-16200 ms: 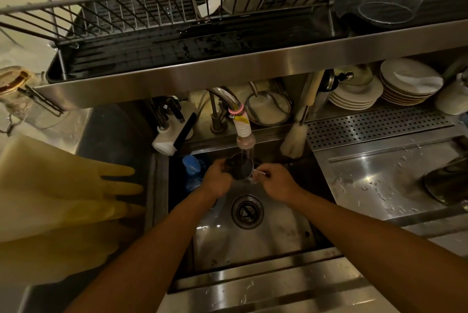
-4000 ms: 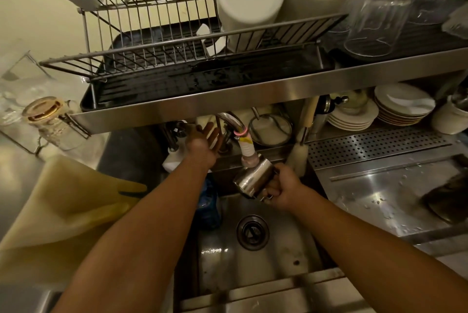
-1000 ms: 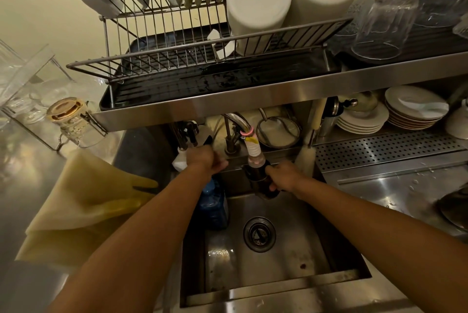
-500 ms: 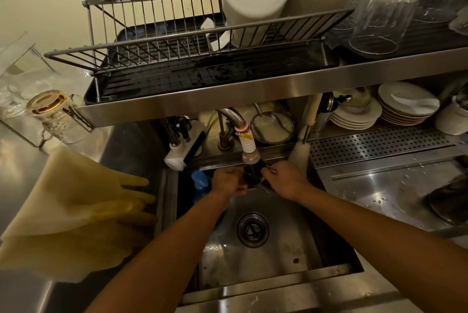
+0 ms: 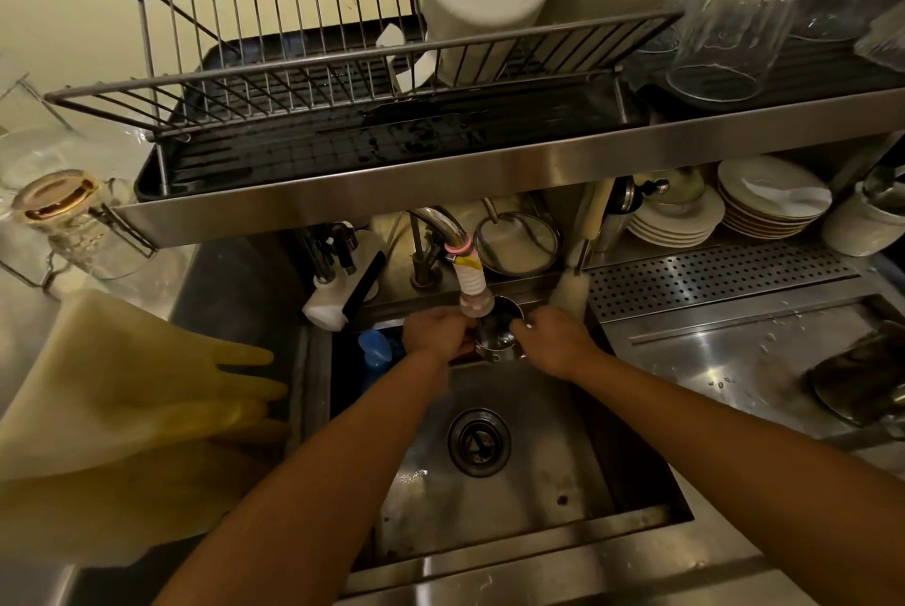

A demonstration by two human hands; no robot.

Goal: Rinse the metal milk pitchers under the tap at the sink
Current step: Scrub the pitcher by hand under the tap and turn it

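A small metal milk pitcher [image 5: 497,333] is held upright, mouth up, right under the tap nozzle [image 5: 474,296] over the steel sink [image 5: 563,434]. My left hand [image 5: 433,333] grips its left side and my right hand [image 5: 551,338] grips its right side. The nozzle's ribbed white end hangs just over the pitcher's rim. Whether water is running cannot be told. The pitcher's lower part is hidden between my hands.
A drain [image 5: 480,441] sits mid-sink. Yellow rubber gloves [image 5: 127,390] lie at the left. A dish rack shelf [image 5: 392,174] hangs overhead with cups and glasses. Stacked plates [image 5: 764,203], a brush [image 5: 570,287], a perforated drainboard [image 5: 710,274] and a soap bottle [image 5: 333,301] surround the tap.
My left hand came off the tap handle area and down onto the pitcher. The pitcher now sits upright under the nozzle, held by both hands.
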